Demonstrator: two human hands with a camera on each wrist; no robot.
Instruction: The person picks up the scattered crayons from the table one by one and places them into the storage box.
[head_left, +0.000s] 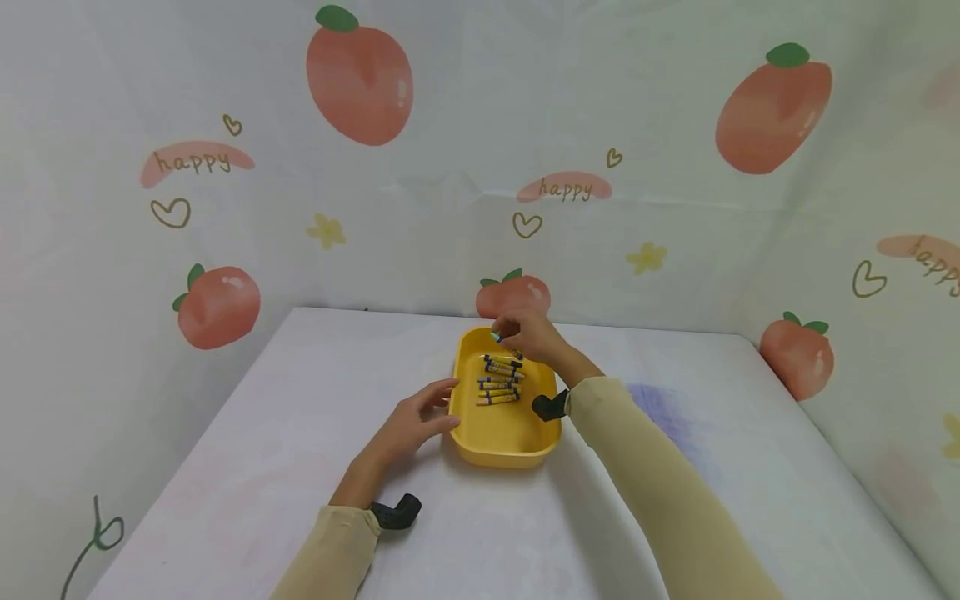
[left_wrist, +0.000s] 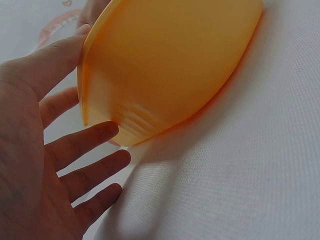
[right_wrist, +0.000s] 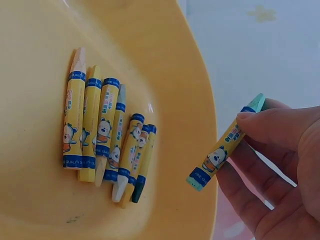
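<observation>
A yellow plastic tray [head_left: 510, 458] stands on the white table, with several crayons [head_left: 500, 385] lying side by side inside it. In yellow wrappers with blue bands, these crayons [right_wrist: 103, 127] show peach, yellow, white and dark green tips in the right wrist view. Over the tray's far end, my right hand [head_left: 531, 335] pinches a mint-green crayon [right_wrist: 227, 142] between thumb and fingers, apart from the others. My left hand [head_left: 416, 421] is at the tray's left side, fingers spread; in the left wrist view its thumb and a fingertip [left_wrist: 111, 129] touch the tray wall.
A white cloth wall [head_left: 442, 242] printed with peaches and "happy" lettering rises behind the table. The tabletop [head_left: 660, 525] carries a purple smudge [head_left: 663, 417] right of the tray. Each wrist wears a black device [head_left: 399, 512].
</observation>
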